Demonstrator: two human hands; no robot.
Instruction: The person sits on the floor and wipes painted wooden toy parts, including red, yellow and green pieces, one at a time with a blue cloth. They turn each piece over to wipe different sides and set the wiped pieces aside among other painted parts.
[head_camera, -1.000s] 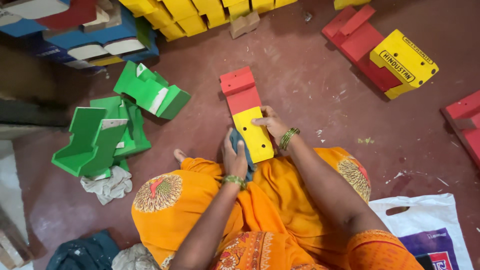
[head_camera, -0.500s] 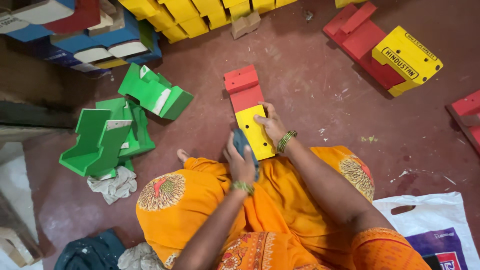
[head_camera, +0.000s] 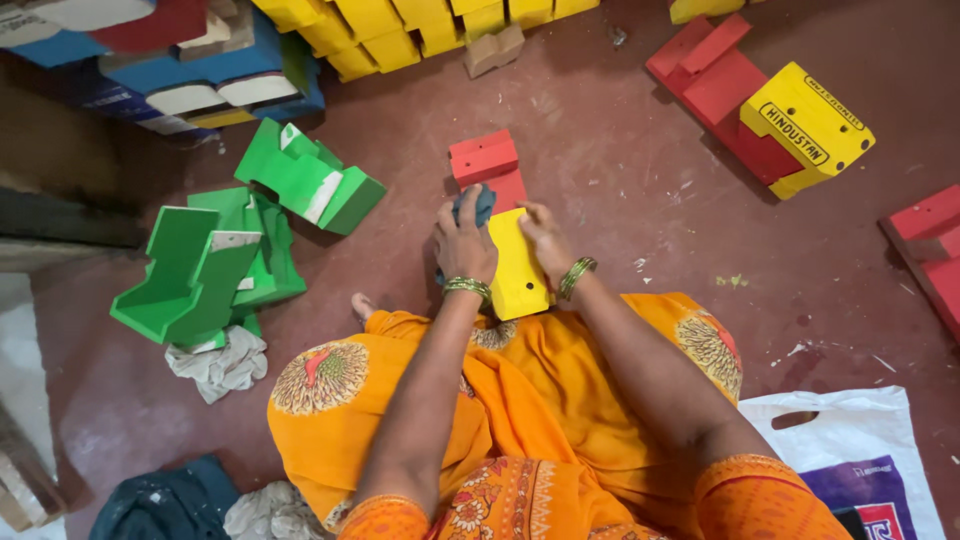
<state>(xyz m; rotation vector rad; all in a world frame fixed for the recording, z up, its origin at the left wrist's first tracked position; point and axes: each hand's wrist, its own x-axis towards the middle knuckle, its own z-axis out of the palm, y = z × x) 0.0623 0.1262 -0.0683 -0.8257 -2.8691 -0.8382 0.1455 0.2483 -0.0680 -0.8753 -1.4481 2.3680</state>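
Head view, looking down at lap and floor. Red-and-yellow painted wooden piece (head_camera: 505, 225) lying lengthwise on dark red floor (head_camera: 620, 180) just ahead of knees, red end away, yellow end at orange garment (head_camera: 560, 420). Left hand (head_camera: 464, 243) curled shut on dark blue cloth (head_camera: 478, 205), pressed against left edge of piece where red meets yellow. Right hand (head_camera: 541, 237) resting on right edge of yellow part, fingers loosely bent, steadying, not wrapped around. Green bangles on both wrists.

Green wooden pieces (head_camera: 240, 250) heaped to left, crumpled white rag (head_camera: 218, 362) just below. Yellow blocks (head_camera: 400, 25) stacked along top edge. Red-and-yellow stack (head_camera: 765, 105) upper right. White plastic bag (head_camera: 860, 450) lower right.
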